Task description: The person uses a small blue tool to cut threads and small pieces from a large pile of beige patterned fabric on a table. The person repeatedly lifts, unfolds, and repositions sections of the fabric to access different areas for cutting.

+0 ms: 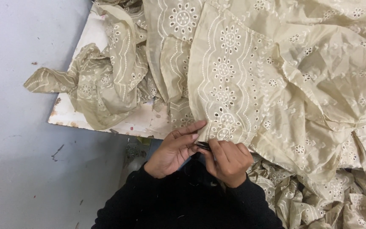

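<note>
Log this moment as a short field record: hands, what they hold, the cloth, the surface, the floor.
left hand: fingers flat along the lower edge of the beige embroidered fabric
right hand: pinching the same edge, closed around a small dark tool; its kind cannot be told
fabric: eyelet flower pattern with white stitching, heaped and creased, spilling over the near edge
surface: worn white board, chipped at its edge
floor: grey, with small scraps
sleeves: black

Dark tool (203,146) mostly hidden; fabric (276,76) cut off.
</note>
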